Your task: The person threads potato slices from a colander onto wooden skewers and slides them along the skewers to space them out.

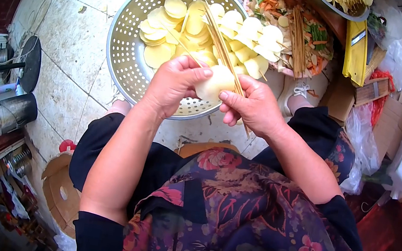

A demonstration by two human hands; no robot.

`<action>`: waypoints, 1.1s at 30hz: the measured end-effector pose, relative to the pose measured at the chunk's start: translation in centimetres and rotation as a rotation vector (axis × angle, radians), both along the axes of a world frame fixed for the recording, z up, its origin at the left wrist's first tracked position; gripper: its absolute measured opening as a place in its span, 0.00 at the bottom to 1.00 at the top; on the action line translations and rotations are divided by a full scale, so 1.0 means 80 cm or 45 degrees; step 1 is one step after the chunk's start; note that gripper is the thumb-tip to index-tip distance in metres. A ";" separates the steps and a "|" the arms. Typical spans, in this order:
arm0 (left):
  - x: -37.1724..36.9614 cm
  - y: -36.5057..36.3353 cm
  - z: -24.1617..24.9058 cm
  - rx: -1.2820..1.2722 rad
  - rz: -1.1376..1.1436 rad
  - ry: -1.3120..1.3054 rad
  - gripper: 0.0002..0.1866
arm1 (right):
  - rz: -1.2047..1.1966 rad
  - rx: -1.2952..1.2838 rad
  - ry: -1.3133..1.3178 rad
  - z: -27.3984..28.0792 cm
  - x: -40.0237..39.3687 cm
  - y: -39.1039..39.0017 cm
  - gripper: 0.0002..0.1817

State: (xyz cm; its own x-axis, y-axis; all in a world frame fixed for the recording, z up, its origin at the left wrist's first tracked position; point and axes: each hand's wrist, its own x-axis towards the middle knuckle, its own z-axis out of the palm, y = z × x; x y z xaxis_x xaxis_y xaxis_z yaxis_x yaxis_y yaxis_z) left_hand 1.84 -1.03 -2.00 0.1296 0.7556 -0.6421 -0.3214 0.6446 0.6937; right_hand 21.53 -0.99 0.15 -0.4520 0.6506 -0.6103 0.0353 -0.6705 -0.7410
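The person wears a dark purple apron (254, 223) printed with red and pink flowers, black trousers (103, 147), rolled black sleeves (99, 238), and bare forearms.

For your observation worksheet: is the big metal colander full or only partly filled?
Partly filled. Potato slices cover only the far part of the colander; its near perforated base shows bare.

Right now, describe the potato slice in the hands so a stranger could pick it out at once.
Find the big perforated metal colander on the floor. At its near rim, the left hand and right hand meet around one pale potato slice. Unlike the loose slices heaped inside, it is lifted up, against a bamboo skewer.
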 end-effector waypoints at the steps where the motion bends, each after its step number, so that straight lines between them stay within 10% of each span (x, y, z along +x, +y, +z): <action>1: 0.001 -0.002 -0.001 0.019 -0.020 0.008 0.14 | 0.001 0.000 0.000 0.000 0.000 0.000 0.10; 9: -0.048 0.018 -0.032 0.072 0.114 0.432 0.14 | -0.092 -0.038 0.008 -0.002 0.008 0.003 0.09; 14: -0.049 0.004 -0.040 0.083 -0.766 1.833 0.20 | -0.119 -0.019 -0.010 0.003 0.009 0.005 0.10; 33: -0.048 -0.001 -0.065 0.205 -0.825 1.887 0.13 | -0.129 -0.008 -0.018 0.007 0.011 0.008 0.09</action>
State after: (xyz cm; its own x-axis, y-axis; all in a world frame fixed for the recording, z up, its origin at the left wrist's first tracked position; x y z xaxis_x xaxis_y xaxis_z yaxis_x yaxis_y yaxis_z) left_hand -2.01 -1.10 -7.20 -0.1907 0.8916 -0.4108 0.9348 0.2926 0.2012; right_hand 22.38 -0.37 0.72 -0.3751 0.6890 -0.6201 -0.0227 -0.6756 -0.7369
